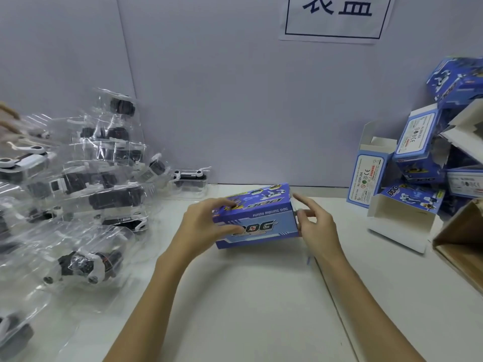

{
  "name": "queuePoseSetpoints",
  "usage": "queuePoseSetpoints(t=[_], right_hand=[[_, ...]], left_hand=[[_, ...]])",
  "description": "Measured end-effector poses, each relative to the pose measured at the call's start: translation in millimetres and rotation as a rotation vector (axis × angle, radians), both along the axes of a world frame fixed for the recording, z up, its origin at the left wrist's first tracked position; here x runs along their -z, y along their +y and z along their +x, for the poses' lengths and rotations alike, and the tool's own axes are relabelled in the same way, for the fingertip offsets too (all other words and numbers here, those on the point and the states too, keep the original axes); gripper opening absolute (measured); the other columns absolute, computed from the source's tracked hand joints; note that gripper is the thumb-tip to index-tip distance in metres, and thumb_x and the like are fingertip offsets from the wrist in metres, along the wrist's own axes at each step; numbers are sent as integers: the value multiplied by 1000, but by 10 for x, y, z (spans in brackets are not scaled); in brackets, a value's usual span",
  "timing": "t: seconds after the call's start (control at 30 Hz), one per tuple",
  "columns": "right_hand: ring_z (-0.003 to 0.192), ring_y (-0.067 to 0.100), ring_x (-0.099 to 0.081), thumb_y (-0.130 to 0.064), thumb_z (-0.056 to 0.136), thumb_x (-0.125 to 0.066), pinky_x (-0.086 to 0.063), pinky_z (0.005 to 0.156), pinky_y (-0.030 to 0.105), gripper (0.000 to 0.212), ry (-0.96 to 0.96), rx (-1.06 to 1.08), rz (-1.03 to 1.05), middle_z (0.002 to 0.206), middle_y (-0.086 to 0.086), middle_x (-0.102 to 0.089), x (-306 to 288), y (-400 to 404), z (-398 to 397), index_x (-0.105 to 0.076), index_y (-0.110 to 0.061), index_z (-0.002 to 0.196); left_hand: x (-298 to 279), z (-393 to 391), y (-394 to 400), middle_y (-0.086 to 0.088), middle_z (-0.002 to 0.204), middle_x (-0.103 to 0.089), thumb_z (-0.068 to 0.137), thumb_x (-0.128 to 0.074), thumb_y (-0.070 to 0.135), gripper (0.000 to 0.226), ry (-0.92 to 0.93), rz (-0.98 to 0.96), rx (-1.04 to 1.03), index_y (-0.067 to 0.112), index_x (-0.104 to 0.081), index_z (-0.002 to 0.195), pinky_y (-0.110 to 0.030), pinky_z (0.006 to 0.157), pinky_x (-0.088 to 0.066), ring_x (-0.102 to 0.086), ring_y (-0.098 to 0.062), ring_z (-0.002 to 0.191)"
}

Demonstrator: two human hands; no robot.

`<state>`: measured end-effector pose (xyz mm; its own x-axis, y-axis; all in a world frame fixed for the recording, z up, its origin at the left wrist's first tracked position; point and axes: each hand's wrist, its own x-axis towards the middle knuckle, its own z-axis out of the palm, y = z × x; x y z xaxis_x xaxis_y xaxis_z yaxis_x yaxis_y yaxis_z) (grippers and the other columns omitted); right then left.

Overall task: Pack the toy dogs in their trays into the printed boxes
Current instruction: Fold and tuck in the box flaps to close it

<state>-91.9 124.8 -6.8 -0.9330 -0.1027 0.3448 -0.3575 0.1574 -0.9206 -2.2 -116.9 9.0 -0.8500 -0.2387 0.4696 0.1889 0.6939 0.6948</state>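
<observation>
A blue printed box (257, 218) with "DOG" lettering lies on its side at the middle of the white table (248, 296). My left hand (203, 228) grips its left end, fingers over the top and thumb on the front. My right hand (313, 220) is at the box's right end, fingers loosely spread, its thumb touching the end face. What is inside the box is hidden. A heap of clear trays holding black-and-white toy dogs (78, 192) fills the left of the table. One trayed dog (190, 178) stands apart near the wall.
Several printed boxes (418, 158) are piled at the right, some with open white flaps (402, 220). A brown carton (462, 244) sits at the right edge. Another person's hand (7, 118) reaches in at the far left. A white wall with a paper sign (337, 19) stands behind.
</observation>
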Motion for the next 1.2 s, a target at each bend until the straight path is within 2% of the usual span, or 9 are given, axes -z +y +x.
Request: queuePoseSetpoints(t=[0.07, 0.17, 0.3, 0.4, 0.6, 0.77, 0.93, 1.13, 1.2], right_hand=[[102, 23, -67, -5, 103, -62, -64, 64, 30, 71, 17, -88, 156, 121, 8, -59, 42, 57, -33, -41, -50, 153], [110, 20, -63, -15, 91, -80, -64, 80, 28, 93, 30, -169, 336, 125, 4, -51, 94, 31, -3, -28, -47, 161], [128, 6, -56, -25, 77, -94, -46, 105, 23, 73, 106, -234, 196, 142, -11, -55, 75, 82, 20, -54, -37, 137], [116, 24, -71, -44, 79, -85, -59, 96, 35, 56, -23, -263, -132, 119, -1, -76, 5, 99, 40, -67, -18, 125], [113, 21, -73, -69, 91, -54, -56, 103, 50, 45, -172, -160, -314, 113, -11, -78, -25, -44, 94, -66, -38, 121], [119, 14, -70, -70, 91, -45, -59, 96, 39, 48, -147, -188, -385, 120, -17, -75, -26, -65, 142, -64, -43, 126], [133, 17, -61, -76, 93, -49, -47, 115, 44, 56, -191, -256, -384, 135, -18, -68, 19, -93, 155, -55, -44, 140], [120, 13, -70, -52, 103, -51, -59, 89, 28, 39, -250, -300, -409, 130, -12, -72, 12, -117, 132, -55, -39, 140], [112, 17, -74, -53, 100, -57, -60, 85, 31, 40, -262, -271, -413, 127, -7, -74, 0, -91, 118, -58, -33, 136]], left_hand=[[-28, 3, 14, 18, 103, -74, 69, -96, 38, 45, 20, 133, 3, 31, -78, 110, -27, 79, -60, -70, -4, 91], [-57, -1, 7, 11, 105, -76, 67, -89, 51, 49, 33, 368, 0, 33, -76, 112, -31, 70, -65, -75, -11, 90], [-54, -33, -17, 8, 104, -79, 78, -82, 51, 42, 97, 623, 40, 31, -75, 114, -25, 71, -61, -76, -13, 92], [-111, -6, -7, 7, 109, -79, 87, -65, 70, 46, 59, 773, 187, 34, -77, 112, -23, 79, -52, -73, -9, 97], [72, -62, 274, 2, 133, -71, 93, -74, 43, 66, -19, 647, 370, 34, -45, 152, -32, 93, -60, -72, -22, 115], [168, -85, 447, 6, 128, -73, 92, -70, 49, 53, 44, 696, 328, 30, -58, 140, -17, 88, -54, -70, -16, 117], [192, -122, 316, 7, 131, -71, 91, -66, 58, 57, -8, 710, 340, 31, -58, 141, -33, 101, -51, -68, -15, 121], [151, -163, 227, 17, 109, -72, 90, -62, 59, 47, -81, 871, 318, 21, -65, 117, -29, 98, -44, -67, 1, 102], [151, -185, 200, 11, 112, -73, 91, -67, 49, 45, -42, 945, 335, 19, -64, 126, -35, 103, -45, -68, -5, 106]])
